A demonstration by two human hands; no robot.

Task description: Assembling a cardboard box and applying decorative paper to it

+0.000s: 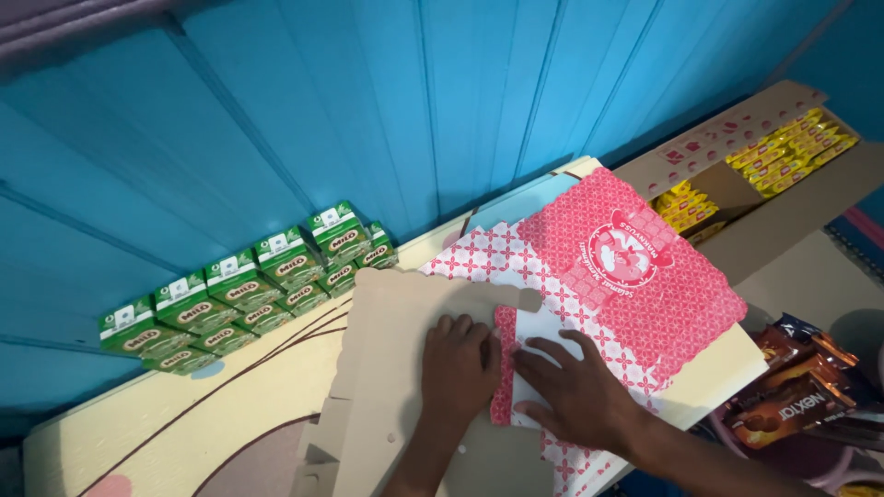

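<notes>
A flat cardboard box blank (635, 267), red and white patterned on one side and plain brown on the other, lies on a pale table (184, 423). My left hand (458, 368) presses flat on the brown inner face (396, 340). My right hand (575, 391) presses down a folded red-edged flap (505, 364) beside it, fingers spread. Neither hand grips anything; both lie palm down on the cardboard.
Green drink cartons (249, 285) stand in two stacked rows against the blue slatted wall (368, 110). An open brown carton with yellow packets (792, 147) sits at the right. Brown snack packets (801, 387) lie at the lower right.
</notes>
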